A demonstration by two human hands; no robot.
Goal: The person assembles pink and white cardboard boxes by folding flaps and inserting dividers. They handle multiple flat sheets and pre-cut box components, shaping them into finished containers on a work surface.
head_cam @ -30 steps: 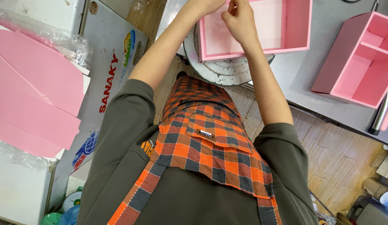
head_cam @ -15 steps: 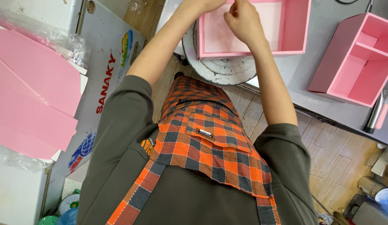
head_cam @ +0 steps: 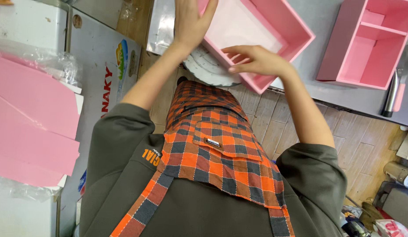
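Both arms are extended forward from the shoulders, bare from the short sleeves down. The left hand (head_cam: 189, 22) is raised at the end of a nearly straight forearm, held flat, fingers together and pointed away, thumb spread to the side. The right arm is bent at the elbow; the right hand (head_cam: 256, 60) is turned inward, palm down, fingers loosely spread and slightly curled. Nothing is gripped by either hand.

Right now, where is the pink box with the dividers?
In the head view, the divided pink box sits upper right on the grey table, beside the knife.
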